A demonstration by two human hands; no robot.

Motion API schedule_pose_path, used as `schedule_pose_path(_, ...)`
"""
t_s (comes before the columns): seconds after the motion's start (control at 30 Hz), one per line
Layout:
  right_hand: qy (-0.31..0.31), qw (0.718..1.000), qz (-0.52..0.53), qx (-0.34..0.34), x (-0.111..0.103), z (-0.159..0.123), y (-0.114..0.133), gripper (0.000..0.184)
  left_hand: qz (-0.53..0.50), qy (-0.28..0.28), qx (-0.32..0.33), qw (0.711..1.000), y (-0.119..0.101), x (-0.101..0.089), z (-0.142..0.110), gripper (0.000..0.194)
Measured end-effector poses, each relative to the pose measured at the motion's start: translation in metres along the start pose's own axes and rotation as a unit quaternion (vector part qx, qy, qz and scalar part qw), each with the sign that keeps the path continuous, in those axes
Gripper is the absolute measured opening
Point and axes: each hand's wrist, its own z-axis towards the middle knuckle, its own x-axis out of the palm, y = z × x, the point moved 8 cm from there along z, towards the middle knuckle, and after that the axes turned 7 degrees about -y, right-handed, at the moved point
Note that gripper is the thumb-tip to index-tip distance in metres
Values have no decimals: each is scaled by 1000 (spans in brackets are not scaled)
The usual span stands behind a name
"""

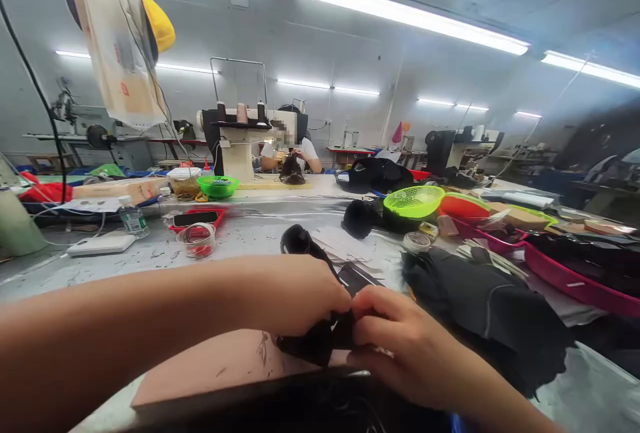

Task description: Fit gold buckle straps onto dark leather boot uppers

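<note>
My left hand (pixel 313 293) reaches in from the left, its fingers closed on a piece of black fabric (pixel 310 346). Close against it, my right hand (pixel 393 333) pinches the same dark material with bent fingers. The fingertips of both hands nearly meet, and what lies between them is partly hidden. Beneath the fabric is a pinkish board (pixel 200 370) at the table's front edge. White paper pieces (pixel 345 246) and a dark strip (pixel 357 276) lie just beyond my hands. To the right spreads a pile of black cloth (pixel 480 300).
A clear tub (pixel 197 241), a red tray (pixel 220 214) with a phone (pixel 195 218) and a bottle (pixel 134 218) stand to the left. Right are a green basket (pixel 414 201) and a magenta basket (pixel 565 280). Across the table, a person (pixel 313 153) sits behind a sewing machine (pixel 240 153).
</note>
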Motion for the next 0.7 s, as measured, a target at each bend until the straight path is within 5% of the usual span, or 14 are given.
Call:
schedule_pose_path(0.1,-11,999,17,30,-5,-5,-11,12,-45,-26,-36,998,5,1,0,17)
schedule_pose_path(0.33,95,993,47,56,7,5,-22,6,-77,-79,-144,983,15,12,-18,15)
schedule_pose_path(0.53,103,993,37,33,11,17,-13,8,-50,-75,-223,971,22,21,-26,19)
schedule_pose_path(0.7,79,992,5,97,10,18,-24,10,-69,-70,-271,957,26,18,-40,24)
